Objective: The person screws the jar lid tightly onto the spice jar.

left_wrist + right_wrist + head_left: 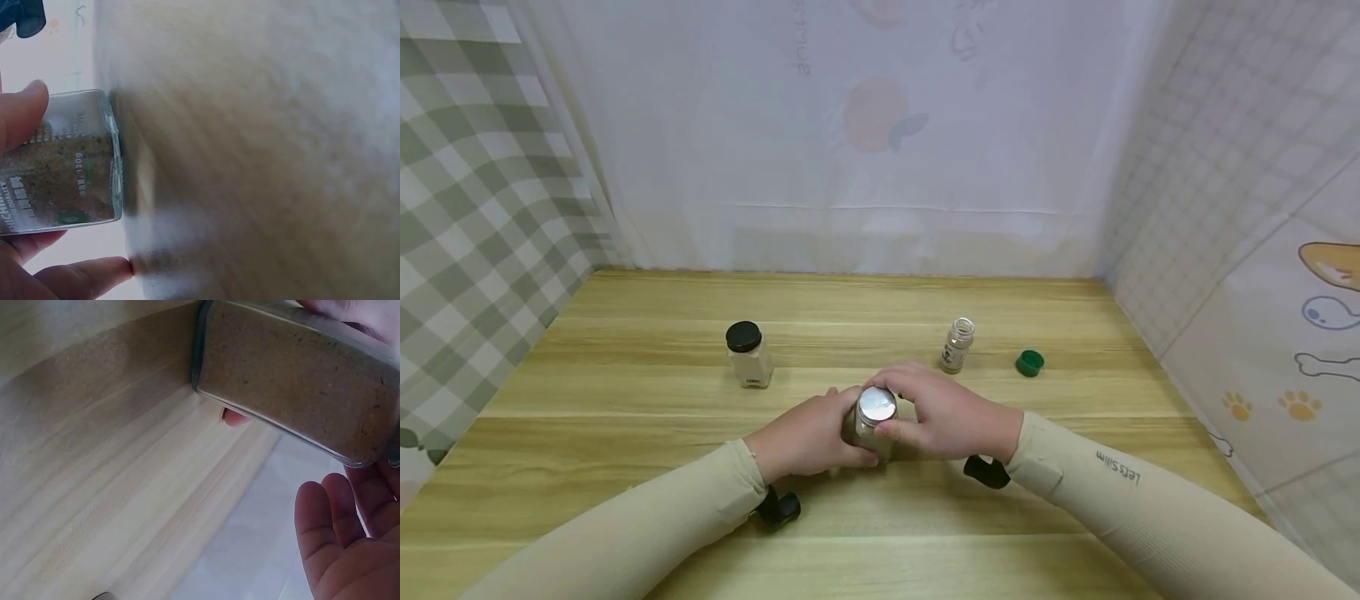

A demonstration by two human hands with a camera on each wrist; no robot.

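Jar (882, 447) has a silver top (877, 403); we grip its body with the left hand (808, 437) and pinch its upper end with the right hand (951, 412).

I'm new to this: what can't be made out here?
Head view: parts of the held jar, hidden by fingers.
Head view: printing on the open bottle, too small.
Left wrist view: the silver top, beyond the left edge.
Right wrist view: most of a dark-edged object, cut by the lower edge.
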